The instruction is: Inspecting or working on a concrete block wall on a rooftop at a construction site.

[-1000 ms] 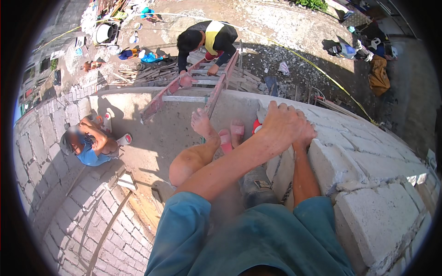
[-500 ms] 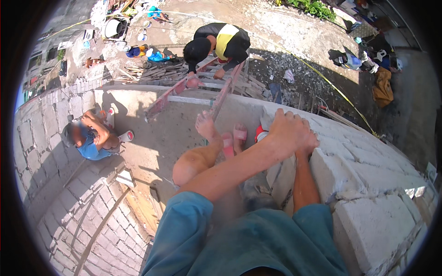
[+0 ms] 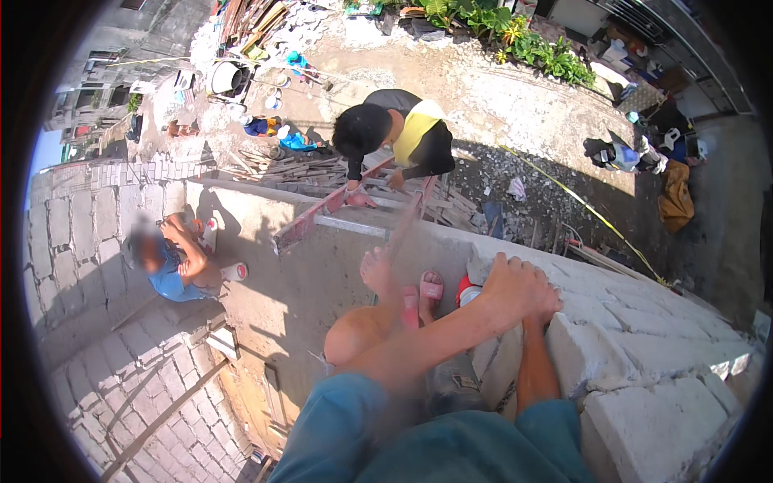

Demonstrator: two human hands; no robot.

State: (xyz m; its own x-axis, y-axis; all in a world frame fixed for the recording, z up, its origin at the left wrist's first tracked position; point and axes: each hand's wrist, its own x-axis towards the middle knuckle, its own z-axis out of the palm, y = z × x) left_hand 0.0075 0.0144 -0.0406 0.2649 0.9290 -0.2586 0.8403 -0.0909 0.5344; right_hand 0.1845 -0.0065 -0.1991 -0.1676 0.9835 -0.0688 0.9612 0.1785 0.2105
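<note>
My left hand (image 3: pixel 515 286) reaches across my body, its fingers curled over my right hand (image 3: pixel 537 319). Both hands rest together beside the grey block wall (image 3: pixel 592 342). Most of my right hand's fingers are hidden beneath the left. Below them is a red and white round object (image 3: pixel 468 291), partly covered by my forearm. One of my feet (image 3: pixel 377 272) is bare, its knee bent; the other wears a pink sandal (image 3: pixel 431 291). A second pink sandal (image 3: pixel 410 310) lies beside it. Ahead, a reddish ladder (image 3: pixel 350 225) leans at the ledge.
A person in black and yellow (image 3: pixel 394 133) bends over the ladder, hands on its rails. Another person in blue (image 3: pixel 181 270) sits by the left block wall (image 3: pixel 88 233). Beyond the ledge lie planks (image 3: pixel 282 173), rubble, a cement mixer (image 3: pixel 227 79) and yellow tape (image 3: pixel 580 201).
The view has shifted, so the scene sits lower and further right. My hands stay clasped together. The person at the ladder still bends over it, head slightly turned.
</note>
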